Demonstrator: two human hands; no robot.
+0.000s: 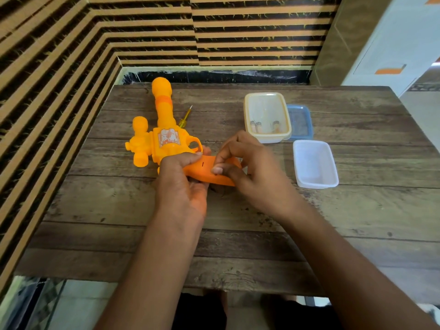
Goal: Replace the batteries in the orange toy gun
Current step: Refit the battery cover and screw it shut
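On the table (pixel 357 210), the orange toy gun (pixel 164 136) rests toward 10 o'clock. Its barrel runs along the 12–6 line, muzzle at 12, and its grip (pixel 204 171) angles to 4. My left hand (pixel 181 179) clamps the grip and my right hand (pixel 250 172) pinches its end. I'd brace firmly and ease the battery cover off evenly.

Gun: orange toy gun (pixel 164 136) lies on the wooden table (pixel 238 234); barrel points away
Left: left hand (pixel 181 179) grips the handle
Right: right hand (pixel 252 170) pinches the handle's edge with curled fingers; slightly blurred
Tool: screwdriver (pixel 184 119) just behind the gun; partly hidden
Right side: clear tub (pixel 246 115) holding small items; blue lid (pixel 300 122) touching it; white tub (pixel 314 163) nearer
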